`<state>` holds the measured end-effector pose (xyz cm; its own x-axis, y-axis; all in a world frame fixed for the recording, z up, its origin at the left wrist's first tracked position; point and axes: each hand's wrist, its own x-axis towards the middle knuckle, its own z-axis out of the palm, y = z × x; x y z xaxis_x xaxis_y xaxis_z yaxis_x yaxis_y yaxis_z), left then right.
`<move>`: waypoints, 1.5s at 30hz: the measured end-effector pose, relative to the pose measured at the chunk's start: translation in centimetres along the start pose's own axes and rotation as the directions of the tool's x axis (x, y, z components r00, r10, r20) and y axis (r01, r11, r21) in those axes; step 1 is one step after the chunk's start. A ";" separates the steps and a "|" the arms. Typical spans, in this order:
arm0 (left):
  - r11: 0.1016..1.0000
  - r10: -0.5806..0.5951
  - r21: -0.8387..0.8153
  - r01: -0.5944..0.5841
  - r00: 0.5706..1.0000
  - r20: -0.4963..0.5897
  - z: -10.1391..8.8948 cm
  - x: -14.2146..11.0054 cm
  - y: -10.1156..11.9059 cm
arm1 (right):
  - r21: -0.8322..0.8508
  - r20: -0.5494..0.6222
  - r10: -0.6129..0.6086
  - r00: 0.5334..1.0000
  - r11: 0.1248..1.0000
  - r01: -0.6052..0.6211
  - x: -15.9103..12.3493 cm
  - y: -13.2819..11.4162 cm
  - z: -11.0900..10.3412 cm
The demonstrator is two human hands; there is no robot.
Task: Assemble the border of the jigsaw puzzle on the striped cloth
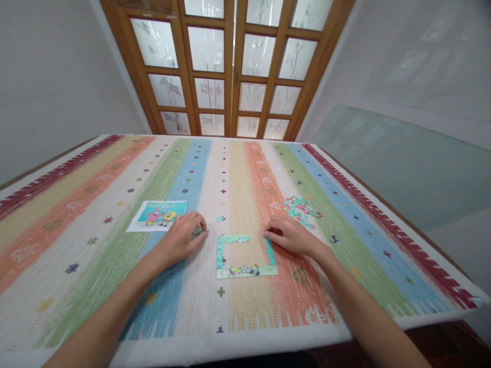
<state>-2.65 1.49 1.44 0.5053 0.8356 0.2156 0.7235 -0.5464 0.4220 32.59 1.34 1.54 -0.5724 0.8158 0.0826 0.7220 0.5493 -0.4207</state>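
Note:
A partly assembled jigsaw puzzle (246, 273) lies flat before me, its border pieces forming a frame with a gap at the top right. My right hand (286, 233) is at the upper end of the frame's right side, with thumb and forefinger pinched on a puzzle piece there. Left of the frame, my left hand (188, 231) is closed, and a bit of teal puzzle piece shows between its fingers. One loose teal piece (220, 219) lies just above the frame. Partly behind my left hand is a printed reference picture (155, 213) of cartoon figures.
A pile of loose puzzle pieces (299, 210) lies beyond my right hand. Under everything is a striped tablecloth (238, 174) on a large table. Wooden doors with glass panes (232, 76) stand past the far edge, and a glass panel (402, 163) leans on the right.

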 end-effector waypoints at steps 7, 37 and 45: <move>0.928 -0.066 -0.369 0.040 0.996 -0.058 0.2 0.4 2.0 | 0.072 -0.125 -0.058 0.990 0.995 0.067 0.0 -1.1 0.2; 0.718 -0.147 -0.682 0.140 0.988 0.049 3.4 -0.4 6.8 | 0.142 -0.317 -0.293 0.902 0.926 0.351 0.1 -5.7 4.2; 0.738 -0.091 -0.663 0.122 0.992 0.082 3.2 -0.2 6.3 | 0.061 -0.318 -0.308 0.897 0.937 0.344 -0.1 -5.1 4.0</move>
<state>3.31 -2.34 1.29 0.4739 0.8745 0.1036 0.2838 -0.2631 0.9221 27.45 -2.27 0.09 -0.6124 0.6199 0.4906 0.4560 0.7839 -0.4214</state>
